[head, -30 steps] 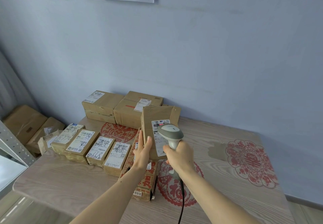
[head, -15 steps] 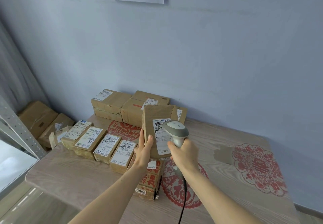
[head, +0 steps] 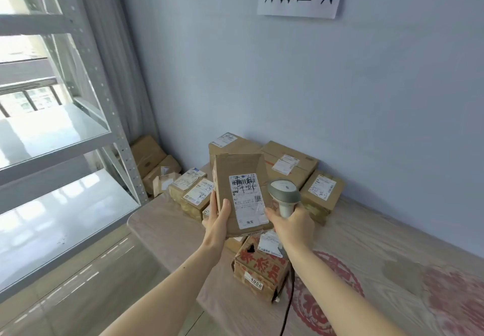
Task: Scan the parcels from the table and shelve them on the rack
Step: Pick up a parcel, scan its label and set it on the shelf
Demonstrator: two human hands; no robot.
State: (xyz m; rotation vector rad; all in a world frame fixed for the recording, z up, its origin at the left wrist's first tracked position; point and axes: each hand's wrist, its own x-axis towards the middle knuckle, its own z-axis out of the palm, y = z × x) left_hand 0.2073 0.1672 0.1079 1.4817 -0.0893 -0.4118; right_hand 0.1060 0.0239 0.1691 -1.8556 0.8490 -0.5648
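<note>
The left grip (head: 217, 221) holds a brown parcel (head: 242, 194) upright above the desk (head: 392, 233), thumb across its front face and fingers behind its left edge, white label facing the camera. Just right of the parcel, the right grip (head: 294, 224) is curled round the handle of a grey scanner (head: 284, 194), whose head sits beside the label. More parcels (head: 288, 164) lie behind on the desk; the metal rack (head: 104, 115) stands left.

The parcel (head: 239, 194) is matt brown cardboard, creased, with a glossy white paper label (head: 248, 200). The scanner (head: 284, 195) beside it looks like smooth grey plastic. Under both, the desk (head: 366, 233) shows pale wood grain with red prints. The rack (head: 86, 73) is grey painted metal with shiny shelves.
</note>
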